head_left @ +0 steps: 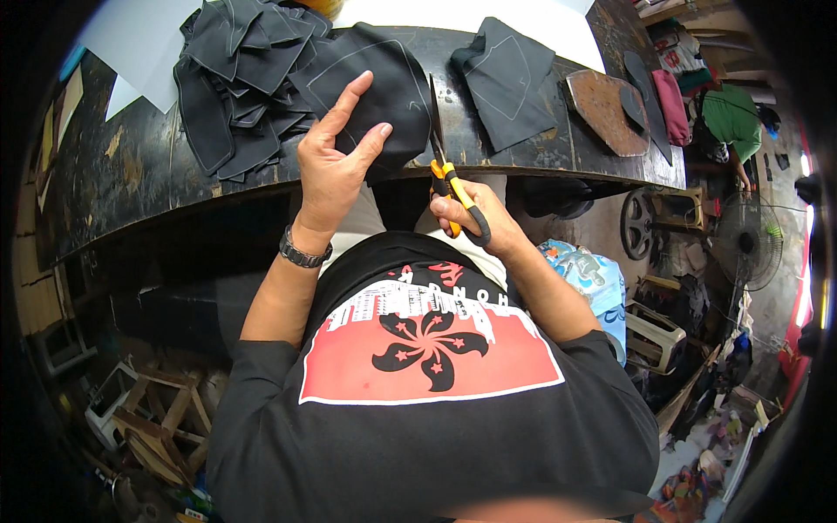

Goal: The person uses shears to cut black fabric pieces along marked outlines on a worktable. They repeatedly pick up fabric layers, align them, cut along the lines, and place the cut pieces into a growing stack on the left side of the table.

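Note:
A black fabric piece (397, 74) with a chalked outline lies at the table's near edge. Over it is my left hand (331, 174), thumb and forefinger spread apart and the other fingers partly curled; it grips nothing that I can see. My right hand (493, 213) is closed round the yellow-and-black handles of a pair of scissors (449, 170). Their blades point away from me along the right edge of that piece, and I cannot tell whether they touch it. To the right lies another chalk-marked black piece (510, 96).
A heap of cut black pieces (231, 65) covers the table's left part. White sheets (139, 52) lie behind. At the right are a worn brown board (606, 113) and a pink item (670, 106). A floor fan (748, 240) and a person in green (732, 122) are farther right.

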Demonstrator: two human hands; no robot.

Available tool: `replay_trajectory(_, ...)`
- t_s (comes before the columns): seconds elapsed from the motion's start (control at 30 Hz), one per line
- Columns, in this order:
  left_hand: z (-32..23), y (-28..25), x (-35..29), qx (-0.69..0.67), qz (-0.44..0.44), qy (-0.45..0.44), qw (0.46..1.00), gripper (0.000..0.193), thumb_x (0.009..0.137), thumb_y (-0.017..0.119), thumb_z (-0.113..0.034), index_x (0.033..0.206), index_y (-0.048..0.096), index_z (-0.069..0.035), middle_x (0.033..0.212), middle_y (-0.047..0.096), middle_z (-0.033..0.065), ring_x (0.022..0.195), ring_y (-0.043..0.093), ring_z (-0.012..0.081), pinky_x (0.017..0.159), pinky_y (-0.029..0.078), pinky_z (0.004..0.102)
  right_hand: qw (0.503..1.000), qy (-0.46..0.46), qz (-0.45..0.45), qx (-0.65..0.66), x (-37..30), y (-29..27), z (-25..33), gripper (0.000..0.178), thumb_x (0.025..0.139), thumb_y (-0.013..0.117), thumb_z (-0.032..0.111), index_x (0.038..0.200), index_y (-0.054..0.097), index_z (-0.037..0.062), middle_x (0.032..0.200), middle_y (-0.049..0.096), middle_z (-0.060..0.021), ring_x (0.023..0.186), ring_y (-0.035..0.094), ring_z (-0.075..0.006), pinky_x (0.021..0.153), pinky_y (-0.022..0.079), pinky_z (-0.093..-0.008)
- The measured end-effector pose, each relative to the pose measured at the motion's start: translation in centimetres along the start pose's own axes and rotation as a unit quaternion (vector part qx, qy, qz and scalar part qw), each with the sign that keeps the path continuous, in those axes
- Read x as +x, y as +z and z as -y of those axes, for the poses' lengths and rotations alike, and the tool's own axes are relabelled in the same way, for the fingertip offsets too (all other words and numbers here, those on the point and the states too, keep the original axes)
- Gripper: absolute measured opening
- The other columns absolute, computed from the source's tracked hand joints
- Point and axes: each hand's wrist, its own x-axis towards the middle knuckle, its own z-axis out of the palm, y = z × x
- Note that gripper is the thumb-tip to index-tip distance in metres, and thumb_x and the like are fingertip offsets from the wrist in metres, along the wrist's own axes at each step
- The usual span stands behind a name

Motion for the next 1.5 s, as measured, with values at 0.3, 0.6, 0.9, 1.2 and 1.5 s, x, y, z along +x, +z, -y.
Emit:
replay_trajectory(0.3, 0.0, -0.3, 0.2, 0.014, -0.032, 0.043, 0.998, 0.055, 0.08, 0.072, 0.0, 0.132, 0.055, -0.003, 0.127, 0.062, 0.0079, 0.104, 0.059, 0.0093, 0.096, 0.042, 0.0246, 0.999, -0.001, -0.034, 0.022, -1.1, 0.7, 0.2, 0.036, 0.08, 0.078, 0.033, 0.069, 0.056, 0.0074, 0.052, 0.047, 0.0037, 0.042, 0.042, -0.0044, 0.04, 0.033, -0.0212)
replay_trajectory(0.6, 0.1, -0.6, 0.3, -0.042, -0.011, 0.008, 0.999, 0.056, 0.08, 0.072, 0.0, 0.132, 0.054, -0.003, 0.132, 0.058, 0.0093, 0.117, 0.055, 0.0137, 0.103, 0.039, 0.0275, 0.999, 0.024, -0.03, 0.006, -1.3, 0.4, 1.0, 0.034, 0.08, 0.076, 0.033, 0.073, 0.057, 0.0055, 0.055, 0.051, 0.0006, 0.045, 0.047, -0.0065, 0.042, 0.036, -0.0208)
replay_trajectory(0.9, 0.1, -0.8, -0.2, -0.025, 0.011, 0.006, 1.0, 0.058, 0.081, 0.072, -0.001, 0.135, 0.05, -0.002, 0.135, 0.054, 0.0108, 0.12, 0.053, 0.0144, 0.104, 0.038, 0.0279, 1.0, -0.021, -0.014, 0.012, -0.4, 0.5, 0.7, 0.034, 0.085, 0.072, 0.03, 0.068, 0.053, 0.0068, 0.054, 0.048, 0.0015, 0.044, 0.045, -0.0052, 0.041, 0.034, -0.0206)
replay_trajectory(1.2, 0.0, -0.4, -0.2, -0.02, 0.014, -0.001, 1.0, 0.057, 0.08, 0.072, -0.002, 0.134, 0.051, -0.002, 0.135, 0.055, 0.0105, 0.121, 0.054, 0.0153, 0.104, 0.037, 0.0278, 0.999, 0.002, -0.041, 0.02, -0.6, 0.9, 0.5, 0.03, 0.082, 0.075, 0.027, 0.07, 0.058, 0.0054, 0.052, 0.049, 0.0017, 0.041, 0.045, -0.0055, 0.039, 0.034, -0.0209)
replay_trajectory(1.5, -0.1, -0.3, -0.4, -0.023, 0.018, 0.027, 0.999, 0.058, 0.081, 0.071, -0.001, 0.135, 0.051, -0.002, 0.135, 0.055, 0.0099, 0.121, 0.054, 0.0149, 0.103, 0.038, 0.0269, 0.998, -0.04, -0.032, 0.038, 0.2, -0.3, 1.2, 0.032, 0.078, 0.08, 0.029, 0.068, 0.058, 0.0077, 0.052, 0.049, 0.0029, 0.042, 0.044, -0.0047, 0.041, 0.032, -0.0211)
